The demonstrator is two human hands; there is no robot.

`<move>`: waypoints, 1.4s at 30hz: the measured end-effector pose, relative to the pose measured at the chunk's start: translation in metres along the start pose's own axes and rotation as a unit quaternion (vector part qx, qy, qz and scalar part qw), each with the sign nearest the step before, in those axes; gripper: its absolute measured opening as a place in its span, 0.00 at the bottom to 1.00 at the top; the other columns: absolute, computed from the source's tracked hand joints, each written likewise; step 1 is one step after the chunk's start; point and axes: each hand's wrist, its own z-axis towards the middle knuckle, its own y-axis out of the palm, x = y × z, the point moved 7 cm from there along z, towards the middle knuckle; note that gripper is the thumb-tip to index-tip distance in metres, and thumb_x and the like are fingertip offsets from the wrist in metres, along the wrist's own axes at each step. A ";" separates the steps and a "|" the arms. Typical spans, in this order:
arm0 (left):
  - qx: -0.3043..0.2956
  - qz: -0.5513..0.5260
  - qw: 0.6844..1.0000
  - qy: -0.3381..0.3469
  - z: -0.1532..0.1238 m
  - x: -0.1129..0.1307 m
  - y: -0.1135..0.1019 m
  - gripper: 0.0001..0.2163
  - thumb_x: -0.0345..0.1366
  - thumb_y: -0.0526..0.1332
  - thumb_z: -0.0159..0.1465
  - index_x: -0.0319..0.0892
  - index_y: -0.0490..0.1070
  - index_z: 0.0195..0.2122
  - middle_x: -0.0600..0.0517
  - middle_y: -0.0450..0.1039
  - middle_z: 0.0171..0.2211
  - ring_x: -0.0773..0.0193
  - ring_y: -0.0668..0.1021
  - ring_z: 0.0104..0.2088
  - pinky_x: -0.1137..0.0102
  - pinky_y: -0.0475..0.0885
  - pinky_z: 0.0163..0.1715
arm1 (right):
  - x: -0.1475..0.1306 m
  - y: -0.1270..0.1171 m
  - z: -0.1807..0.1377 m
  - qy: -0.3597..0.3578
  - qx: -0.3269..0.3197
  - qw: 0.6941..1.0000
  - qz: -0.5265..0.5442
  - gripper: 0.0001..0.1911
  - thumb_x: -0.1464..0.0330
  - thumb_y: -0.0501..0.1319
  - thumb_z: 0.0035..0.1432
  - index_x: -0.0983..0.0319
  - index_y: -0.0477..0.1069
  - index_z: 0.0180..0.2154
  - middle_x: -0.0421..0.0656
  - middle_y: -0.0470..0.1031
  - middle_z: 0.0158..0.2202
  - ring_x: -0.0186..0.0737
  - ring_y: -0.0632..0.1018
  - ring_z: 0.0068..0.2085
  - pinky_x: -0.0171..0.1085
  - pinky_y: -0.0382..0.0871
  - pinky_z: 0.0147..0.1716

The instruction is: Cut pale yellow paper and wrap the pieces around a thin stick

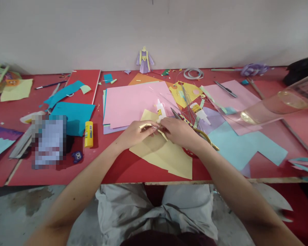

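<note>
Over a yellow paper sheet (pixel 170 160), the left hand (pixel 130 135) is pinching a cream paper strip (pixel 145 125), fingers closed; the right hand's (pixel 178 131) fingers are curling beside it, hold indeterminable. Beyond, a paper doll (pixel 144 61) is standing.

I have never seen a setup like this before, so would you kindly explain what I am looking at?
There is no machine here: a person works bare-handed, and the single picture comes from a camera worn on the head, looking forward and down. The left hand holds a narrow pale yellow paper strip; the right hand meets it, though its exact grip is too small to tell. Around them, the red tabletop bears pink paper, a yellow cylindrical stick and white plastic bottles. At the back is a purple-and-yellow paper figure.
</note>
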 end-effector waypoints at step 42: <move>0.049 -0.192 0.979 -0.039 0.004 0.004 -0.010 0.14 0.43 0.65 0.62 0.36 0.76 0.29 0.48 0.76 0.30 0.66 0.78 0.30 0.68 0.78 0.37 | 0.004 -0.017 -0.006 -0.024 0.236 0.968 0.081 0.24 0.56 0.52 0.69 0.61 0.63 0.23 0.38 0.66 0.18 0.32 0.66 0.21 0.34 0.53 0.25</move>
